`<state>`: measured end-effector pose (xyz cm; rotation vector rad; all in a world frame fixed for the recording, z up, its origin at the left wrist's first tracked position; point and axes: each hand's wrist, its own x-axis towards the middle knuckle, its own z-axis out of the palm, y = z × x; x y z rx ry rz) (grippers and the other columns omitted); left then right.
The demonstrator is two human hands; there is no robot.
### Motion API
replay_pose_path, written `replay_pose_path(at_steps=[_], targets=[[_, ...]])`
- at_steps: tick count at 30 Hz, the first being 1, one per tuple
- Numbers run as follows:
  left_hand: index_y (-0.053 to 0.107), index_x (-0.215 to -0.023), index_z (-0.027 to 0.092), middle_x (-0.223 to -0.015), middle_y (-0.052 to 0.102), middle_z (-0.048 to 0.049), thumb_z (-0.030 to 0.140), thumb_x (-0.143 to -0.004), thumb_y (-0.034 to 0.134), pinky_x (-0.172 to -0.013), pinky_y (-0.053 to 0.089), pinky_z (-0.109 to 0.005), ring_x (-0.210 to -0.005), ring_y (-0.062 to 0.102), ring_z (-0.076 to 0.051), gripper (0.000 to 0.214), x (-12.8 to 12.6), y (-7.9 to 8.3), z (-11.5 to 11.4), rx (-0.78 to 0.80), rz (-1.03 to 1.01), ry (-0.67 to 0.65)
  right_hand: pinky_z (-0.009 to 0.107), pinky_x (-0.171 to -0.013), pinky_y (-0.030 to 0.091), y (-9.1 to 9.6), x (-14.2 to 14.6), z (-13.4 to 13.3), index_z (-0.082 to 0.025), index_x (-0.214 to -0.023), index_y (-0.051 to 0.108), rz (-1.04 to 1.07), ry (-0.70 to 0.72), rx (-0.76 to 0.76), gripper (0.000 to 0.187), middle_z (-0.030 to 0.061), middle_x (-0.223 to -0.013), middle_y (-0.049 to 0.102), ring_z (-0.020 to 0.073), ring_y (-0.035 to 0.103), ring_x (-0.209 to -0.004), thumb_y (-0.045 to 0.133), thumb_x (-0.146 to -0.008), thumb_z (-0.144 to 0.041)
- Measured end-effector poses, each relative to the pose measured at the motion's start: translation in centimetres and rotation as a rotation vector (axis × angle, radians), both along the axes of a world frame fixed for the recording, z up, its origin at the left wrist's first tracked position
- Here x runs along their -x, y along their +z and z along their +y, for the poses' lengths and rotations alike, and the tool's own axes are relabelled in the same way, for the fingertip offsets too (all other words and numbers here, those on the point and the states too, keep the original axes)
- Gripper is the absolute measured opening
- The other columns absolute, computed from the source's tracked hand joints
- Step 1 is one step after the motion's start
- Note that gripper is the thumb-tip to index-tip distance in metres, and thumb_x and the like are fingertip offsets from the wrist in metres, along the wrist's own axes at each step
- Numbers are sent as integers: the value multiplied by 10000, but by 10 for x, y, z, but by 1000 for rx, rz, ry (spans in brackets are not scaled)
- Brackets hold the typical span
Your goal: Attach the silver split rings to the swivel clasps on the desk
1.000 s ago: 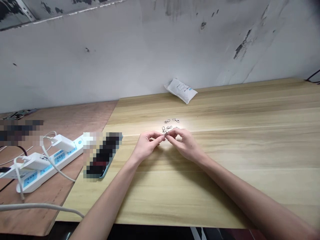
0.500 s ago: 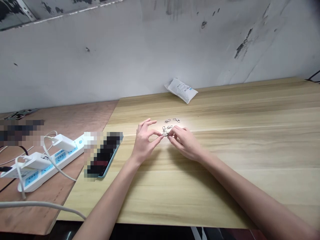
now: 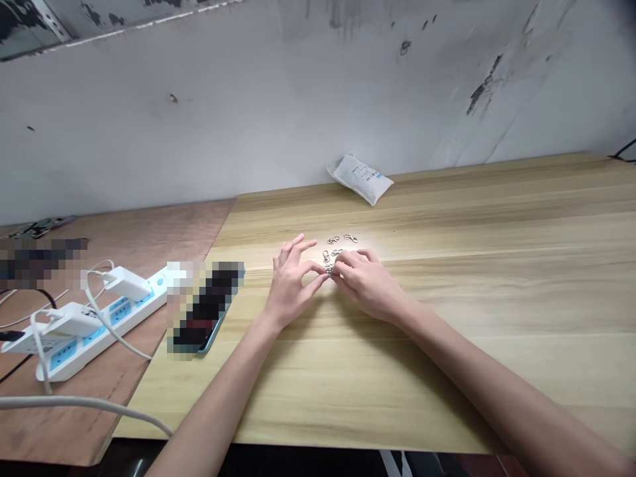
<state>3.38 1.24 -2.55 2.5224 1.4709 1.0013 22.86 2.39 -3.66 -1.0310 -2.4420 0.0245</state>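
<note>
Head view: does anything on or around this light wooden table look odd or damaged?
The white wall behind the light wooden table looks damaged: dark scuffed gouges mark its surface. A white plastic pouch also sits tilted against it, apart from the small silver clasps scattered loose on the table.

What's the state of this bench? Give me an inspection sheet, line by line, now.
Surface: pale wooden table, with a reddish board to its left.
Job's things: small metal clasps in a loose cluster.
Clutter: white bag by the wall; blurred phone.
Hands: right hand curled over the clasps; left hand open, fingertips beside them.
Cables: white cables from plugs in a power strip.
Surroundings: scuffed white wall.
</note>
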Motion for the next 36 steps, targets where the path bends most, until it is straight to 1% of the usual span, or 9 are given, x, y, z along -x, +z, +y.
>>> replay_pose_path(at_steps=[6, 10, 13, 18, 20, 23, 31, 33, 36], targets=[[683, -810, 230, -1352, 550, -54, 282, -872, 641, -1115, 252, -544, -1386, 325, -281, 91, 0, -3, 0, 96, -38, -11, 405, -974, 328, -1, -5, 3, -186, -963, 592, -186, 5, -145, 213, 88, -1019, 617, 208, 568, -891, 415, -914, -77], [685, -776, 224, -1319, 576, -50, 294, -844, 679, -1123, 270, -532, -1384, 328, -270, 97, 2, -4, 3, 173, -126, -68, 400, -970, 327, -1, -7, 3, -187, -929, 589, -218, 26, -200, 192, 86, -1063, 617, 209, 554, -905, 435, -907, -74], [679, -762, 221, -1314, 581, -45, 321, -815, 709, -1132, 293, -505, -1375, 349, -259, 117, 5, -1, 5, 259, -224, -113, 390, -949, 331, -2, -6, 3, -191, -900, 586, -196, 59, -202, 177, 72, -1037, 617, 194, 552, -879, 435, -930, -104], [728, -924, 283, -1368, 543, -17, 374, -799, 722, -1143, 310, -476, -1352, 404, -253, 155, 11, 5, 6, 490, -336, -180, 363, -912, 336, -4, -5, 4, -204, -916, 607, -50, 124, -131, 202, 56, -997, 629, 169, 563, -858, 418, -975, -165], [739, -963, 312, -1369, 544, -9, 385, -816, 704, -1137, 323, -465, -1338, 426, -249, 168, 12, 6, 6, 538, -361, -201, 348, -891, 340, -4, -5, 4, -208, -889, 617, 29, 130, -117, 222, 43, -942, 641, 158, 563, -829, 419, -990, -195], [750, -955, 317, -1345, 565, -12, 364, -834, 689, -1128, 333, -461, -1329, 430, -245, 143, 12, 5, 6, 495, -370, -216, 335, -867, 341, -3, -4, 4, -203, -834, 627, 106, 139, -104, 250, 33, -878, 655, 152, 563, -803, 436, -994, -220], [742, -852, 256, -1230, 636, -32, 304, -867, 658, -1094, 348, -467, -1295, 423, -244, 98, 9, 0, 9, 172, -213, -187, 337, -856, 335, -3, -3, 4, -204, -885, 661, 230, 146, -18, 195, 34, -873, 667, 159, 568, -825, 494, -978, -244], [733, -835, 240, -1228, 634, -40, 307, -879, 640, -1092, 349, -471, -1295, 417, -249, 123, 10, -1, 10, 148, -182, -185, 338, -863, 333, -3, -3, 4, -205, -898, 662, 232, 153, 16, 179, 31, -884, 665, 158, 569, -835, 503, -973, -240], [730, -816, 231, -1240, 624, -52, 323, -913, 587, -1091, 348, -486, -1306, 405, -257, 196, 13, -2, 11, 219, -134, -208, 349, -876, 329, -1, -5, 4, -203, -883, 651, 209, 171, 76, 170, 33, -902, 666, 165, 575, -864, 503, -965, -223]])
